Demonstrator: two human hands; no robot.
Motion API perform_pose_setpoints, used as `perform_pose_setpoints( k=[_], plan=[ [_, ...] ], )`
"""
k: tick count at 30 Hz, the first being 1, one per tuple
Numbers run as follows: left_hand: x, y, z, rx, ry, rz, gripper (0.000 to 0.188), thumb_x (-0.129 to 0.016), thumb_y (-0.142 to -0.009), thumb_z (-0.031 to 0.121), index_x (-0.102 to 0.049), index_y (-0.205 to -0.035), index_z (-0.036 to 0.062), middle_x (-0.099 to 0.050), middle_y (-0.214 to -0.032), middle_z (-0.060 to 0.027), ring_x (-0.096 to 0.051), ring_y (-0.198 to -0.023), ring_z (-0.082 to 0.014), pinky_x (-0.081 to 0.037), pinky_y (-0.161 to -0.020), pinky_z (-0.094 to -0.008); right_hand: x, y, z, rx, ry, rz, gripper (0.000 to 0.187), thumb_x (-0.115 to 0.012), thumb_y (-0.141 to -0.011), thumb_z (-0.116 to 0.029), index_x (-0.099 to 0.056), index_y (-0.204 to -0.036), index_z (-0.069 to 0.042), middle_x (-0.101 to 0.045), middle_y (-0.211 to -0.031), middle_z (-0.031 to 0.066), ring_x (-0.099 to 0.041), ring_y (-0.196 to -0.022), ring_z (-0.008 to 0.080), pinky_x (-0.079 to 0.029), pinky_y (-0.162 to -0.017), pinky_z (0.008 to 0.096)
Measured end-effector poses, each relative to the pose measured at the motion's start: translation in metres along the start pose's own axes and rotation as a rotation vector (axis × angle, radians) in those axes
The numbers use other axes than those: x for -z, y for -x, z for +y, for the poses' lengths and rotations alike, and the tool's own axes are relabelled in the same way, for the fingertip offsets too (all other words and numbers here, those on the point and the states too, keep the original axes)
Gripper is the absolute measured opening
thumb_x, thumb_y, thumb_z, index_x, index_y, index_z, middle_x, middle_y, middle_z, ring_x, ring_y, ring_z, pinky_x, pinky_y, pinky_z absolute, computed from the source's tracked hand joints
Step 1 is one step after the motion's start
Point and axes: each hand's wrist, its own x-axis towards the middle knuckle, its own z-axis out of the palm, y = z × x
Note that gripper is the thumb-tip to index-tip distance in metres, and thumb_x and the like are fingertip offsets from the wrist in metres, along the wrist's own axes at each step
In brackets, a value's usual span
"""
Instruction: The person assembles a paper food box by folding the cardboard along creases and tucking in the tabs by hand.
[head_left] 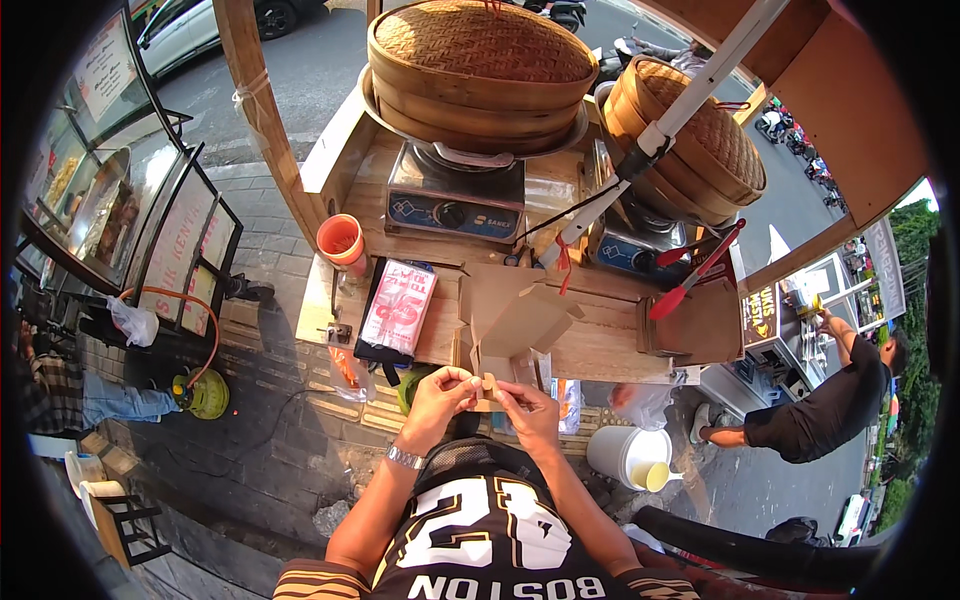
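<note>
A brown cardboard box [512, 305], partly folded with its lid raised, stands at the front edge of the wooden counter, close to my body. My left hand [444, 402] pinches the near edge of its cardboard at a small flap. On the other side of that flap, my right hand [528, 412] grips the cardboard between thumb and fingers. Left of the box lies a stack of white plastic bags [398, 308] with red print, on a black item. An orange cup [343, 243] holding thin sticks sits farther left.
Two bamboo steamers [480, 85] [685, 140] rest on gas stoves [455, 195] at the back. Red-tipped tongs [695, 275] lie over an open cardboard box [700, 330] at right. A white pole [645, 150] slants across. A white bucket [612, 450] stands below; a person [830, 390] works at right.
</note>
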Motion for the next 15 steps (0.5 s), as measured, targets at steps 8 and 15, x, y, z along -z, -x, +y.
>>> perform_pose_setpoints(
  k=[8, 15],
  plan=[
    [-0.005, 0.001, -0.006, -0.036, -0.023, -0.002, 0.011, -0.074, -0.099, 0.008, -0.064, -0.099, 0.0032, -0.07, -0.09, -0.0021, -0.066, -0.081, -0.0089, -0.056, -0.077, -0.0246, 0.003, -0.004, -0.01, 0.513, 0.413, -0.101, 0.014, -0.078, -0.092, -0.005, -0.078, -0.106, -0.003, -0.078, -0.101, 0.0105, -0.07, -0.092, 0.0174, -0.055, -0.083, 0.0297],
    [-0.024, 0.014, 0.002, -0.277, -0.461, -0.001, 0.019, -0.079, -0.095, 0.012, -0.065, -0.101, 0.002, -0.07, -0.091, -0.0019, -0.065, -0.081, -0.0109, -0.051, -0.073, -0.0226, 0.023, -0.018, -0.01, -0.261, -0.162, -0.254, 0.019, -0.072, -0.1, -0.011, -0.071, -0.113, 0.003, -0.075, -0.101, 0.0065, -0.069, -0.086, 0.0106, -0.055, -0.077, 0.0254]
  ],
)
